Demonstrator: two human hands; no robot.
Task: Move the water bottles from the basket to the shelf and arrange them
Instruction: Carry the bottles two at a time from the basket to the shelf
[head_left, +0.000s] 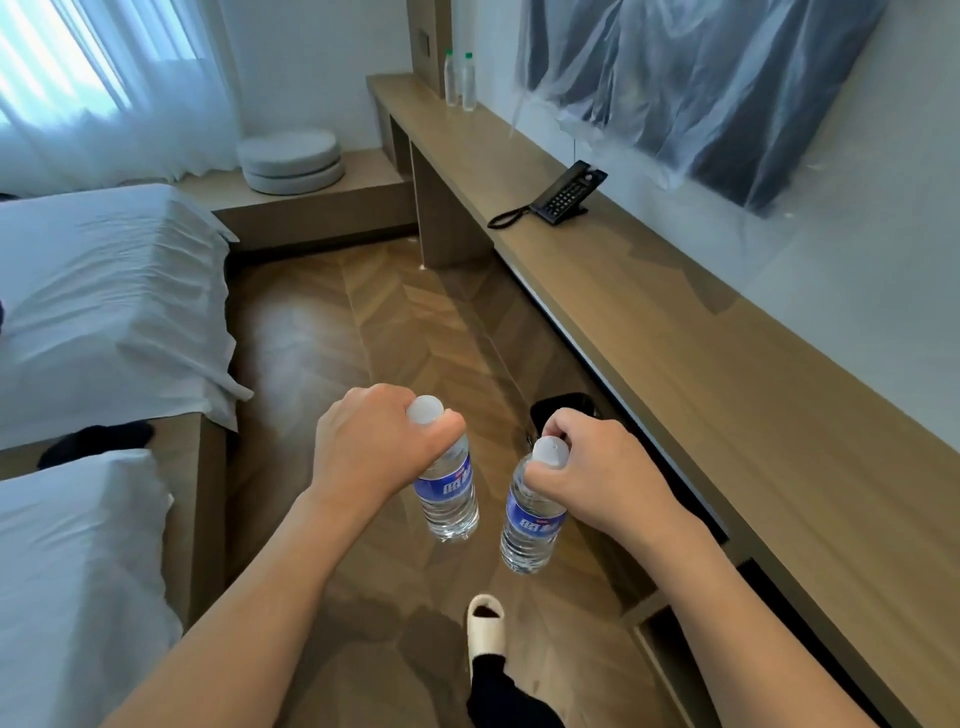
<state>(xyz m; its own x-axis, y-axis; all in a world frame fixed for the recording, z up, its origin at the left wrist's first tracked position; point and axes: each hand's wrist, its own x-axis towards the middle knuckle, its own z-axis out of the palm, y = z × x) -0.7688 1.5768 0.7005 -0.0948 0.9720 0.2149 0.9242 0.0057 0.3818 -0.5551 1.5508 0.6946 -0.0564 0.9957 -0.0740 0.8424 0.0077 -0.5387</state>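
My left hand (363, 441) grips a clear water bottle with a blue label (449, 493) by its neck, white cap up. In the same way my right hand (592, 467) grips a second blue-label bottle (530, 525). Both bottles hang upright over the wooden floor, side by side and apart. The long wooden shelf (701, 353) runs along the wall to my right. Two more bottles, one white-capped (450, 78) and one green-capped (468, 83), stand at its far end. A dark object (566, 402), perhaps the basket, shows on the floor behind my right hand.
A black desk phone (566, 195) sits on the shelf midway. A bed with white sheets (104, 301) fills the left side. Round cushions (291, 158) lie on a low platform by the curtained window. My slippered foot (485, 629) is on the herringbone floor.
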